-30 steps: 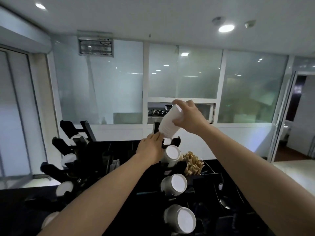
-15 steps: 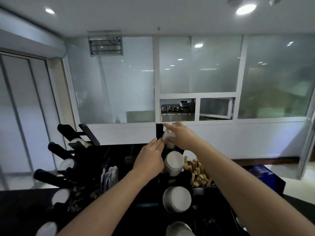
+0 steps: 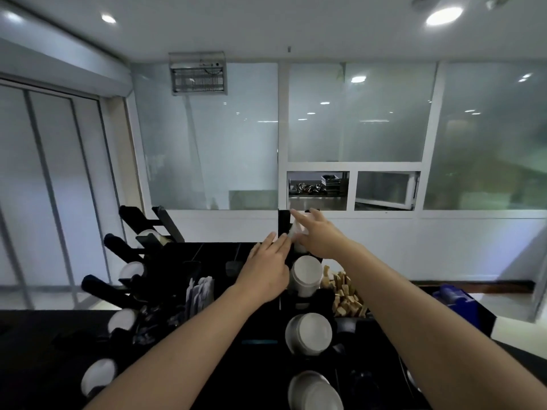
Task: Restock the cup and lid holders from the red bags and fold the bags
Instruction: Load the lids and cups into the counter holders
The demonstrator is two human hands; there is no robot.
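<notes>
1. The right hand [image 3: 318, 235], fingers nearly straight, pushes a stack of cups [image 3: 296, 232] into the top holder [image 3: 283, 223]; pushed crooked, the stack could jam.
2. The left hand [image 3: 268, 269], flat and empty, rests just beside the holder; if it slackens, the holder could tip.
3. The filled cups [image 3: 306, 275] right under both wrists could get knocked out.

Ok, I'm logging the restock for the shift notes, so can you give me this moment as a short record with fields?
place: black cup and lid holder on a dark counter
right hand: pressing a white cup stack into the top slot
left hand: flat, fingers straight, against the holder beside that slot
slots below: white cup stacks showing
beside holder: wooden stirrers
red bags: none in view
</notes>
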